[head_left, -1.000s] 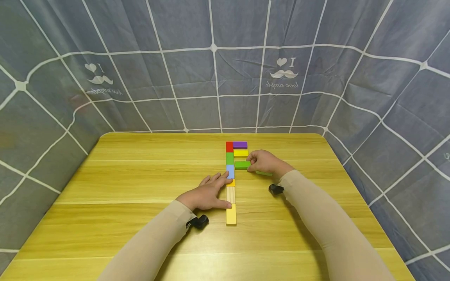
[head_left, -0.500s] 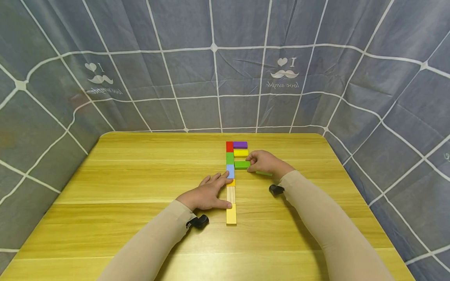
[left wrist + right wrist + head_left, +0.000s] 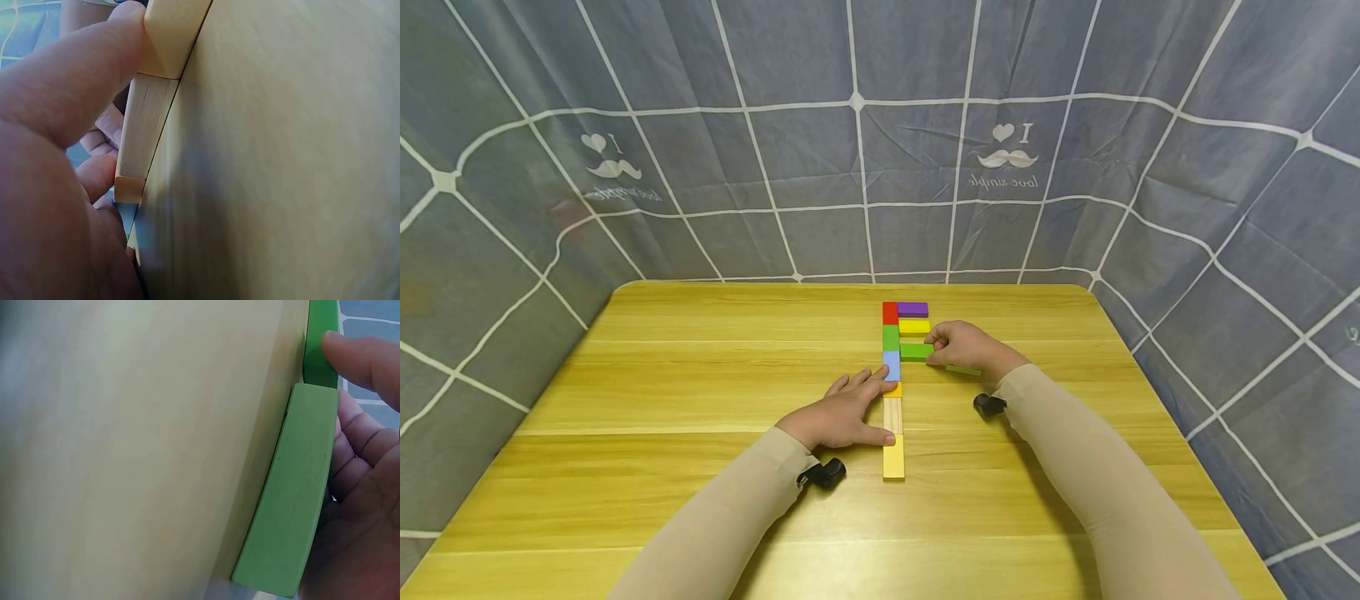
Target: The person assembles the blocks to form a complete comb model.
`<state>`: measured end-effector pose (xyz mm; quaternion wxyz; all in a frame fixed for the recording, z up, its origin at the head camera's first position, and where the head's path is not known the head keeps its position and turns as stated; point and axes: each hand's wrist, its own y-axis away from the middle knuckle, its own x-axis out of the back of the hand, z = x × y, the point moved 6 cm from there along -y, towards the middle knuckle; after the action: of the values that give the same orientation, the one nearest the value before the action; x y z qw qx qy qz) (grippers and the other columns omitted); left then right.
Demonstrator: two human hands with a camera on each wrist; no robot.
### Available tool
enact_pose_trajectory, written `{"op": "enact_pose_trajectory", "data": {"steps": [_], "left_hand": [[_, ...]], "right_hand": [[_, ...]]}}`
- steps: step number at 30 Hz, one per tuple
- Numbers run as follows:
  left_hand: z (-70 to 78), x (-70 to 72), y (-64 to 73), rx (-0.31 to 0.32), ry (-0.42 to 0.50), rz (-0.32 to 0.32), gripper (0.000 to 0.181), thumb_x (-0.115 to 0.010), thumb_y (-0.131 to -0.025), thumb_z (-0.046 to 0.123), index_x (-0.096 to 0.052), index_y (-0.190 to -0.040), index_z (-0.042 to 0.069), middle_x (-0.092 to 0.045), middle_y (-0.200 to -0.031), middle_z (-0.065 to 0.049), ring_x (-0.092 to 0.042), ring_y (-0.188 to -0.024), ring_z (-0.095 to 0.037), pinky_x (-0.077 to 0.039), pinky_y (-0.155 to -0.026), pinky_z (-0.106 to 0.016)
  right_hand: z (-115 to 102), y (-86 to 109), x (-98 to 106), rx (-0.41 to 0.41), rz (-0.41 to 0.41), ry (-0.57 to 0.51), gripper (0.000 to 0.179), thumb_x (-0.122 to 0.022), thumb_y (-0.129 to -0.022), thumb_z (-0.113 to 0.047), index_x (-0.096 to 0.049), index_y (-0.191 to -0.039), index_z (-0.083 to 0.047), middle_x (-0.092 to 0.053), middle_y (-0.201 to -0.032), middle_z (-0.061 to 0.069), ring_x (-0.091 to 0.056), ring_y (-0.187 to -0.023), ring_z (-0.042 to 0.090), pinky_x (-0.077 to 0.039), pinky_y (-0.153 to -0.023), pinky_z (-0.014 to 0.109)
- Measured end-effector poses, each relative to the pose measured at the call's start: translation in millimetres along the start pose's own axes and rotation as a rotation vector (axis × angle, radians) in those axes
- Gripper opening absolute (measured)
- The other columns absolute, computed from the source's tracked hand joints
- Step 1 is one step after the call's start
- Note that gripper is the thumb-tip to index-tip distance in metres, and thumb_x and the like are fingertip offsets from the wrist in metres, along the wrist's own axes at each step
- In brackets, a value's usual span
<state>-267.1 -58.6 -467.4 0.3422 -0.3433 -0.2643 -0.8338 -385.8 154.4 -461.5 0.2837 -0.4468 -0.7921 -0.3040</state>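
Note:
A column of wooden blocks runs toward the person: red (image 3: 890, 313), green (image 3: 891, 337), blue (image 3: 891, 365), orange (image 3: 892, 390), bare wood (image 3: 892, 415) and pale yellow (image 3: 893, 460). My left hand (image 3: 838, 415) lies spread beside it, index finger on the orange block and thumb at the pale yellow one. To the column's right, my right hand (image 3: 967, 346) pinches the right end of a bright green block (image 3: 916, 352) between thumb and fingers. A lighter green block (image 3: 287, 487) sits end to end with it under that palm, mostly hidden in the head view.
Beyond the bright green block, a yellow block (image 3: 914, 327) and a purple block (image 3: 912, 308) lie sideways against the column. Everything rests on a wood-grain table (image 3: 700, 375). A grey curtain (image 3: 910, 150) with white lines surrounds the table's back and sides.
The bright green block has shifted very slightly toward the column and away from the person, with my right hand on it. My left hand has stayed in place.

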Motion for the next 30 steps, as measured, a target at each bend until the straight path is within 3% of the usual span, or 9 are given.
{"op": "enact_pose_trajectory", "data": {"steps": [30], "left_hand": [[0.8,-0.1,0.2,0.007,-0.001,-0.002,0.088,-0.076,-0.094,0.053,-0.034,-0.165,0.023,-0.009,-0.179,-0.002,-0.005,-0.166,-0.031,0.003,-0.133,-0.055]], "right_hand": [[1.8,-1.3,-0.5,-0.016,-0.004,-0.029,0.033,-0.079,-0.094,-0.019,-0.07,-0.121,-0.004,-0.063,-0.093,0.004,-0.056,-0.087,0.019,-0.05,-0.086,0.033]]}}
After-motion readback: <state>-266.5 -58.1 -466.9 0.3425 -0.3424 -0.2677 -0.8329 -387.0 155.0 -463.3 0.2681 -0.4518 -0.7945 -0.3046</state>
